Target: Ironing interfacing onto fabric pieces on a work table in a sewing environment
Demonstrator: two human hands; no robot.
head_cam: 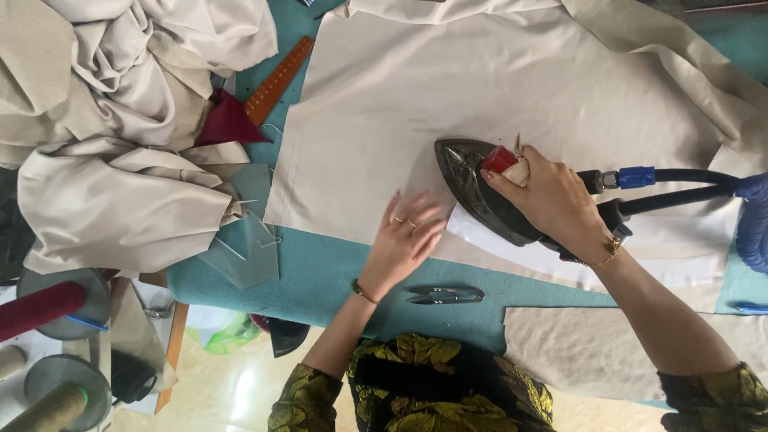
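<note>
A large beige cloth (448, 88) lies flat on a teal padded table (320, 272). My right hand (552, 200) grips the handle of a dark steam iron (472, 188) that rests on the cloth, its tip pointing left. A red knob shows under my fingers. My left hand (404, 240) lies flat with fingers spread on the cloth's near edge, just left of the iron. A white strip of fabric (672, 248) lies under and behind the iron.
A heap of crumpled beige cloth (112, 128) fills the left side, with an orange ruler (278, 80) and a dark red scrap (228, 122) beside it. Thread snips (446, 295) lie near the front edge. Black hoses (680, 188) run right from the iron. Thread cones (48, 400) stand lower left.
</note>
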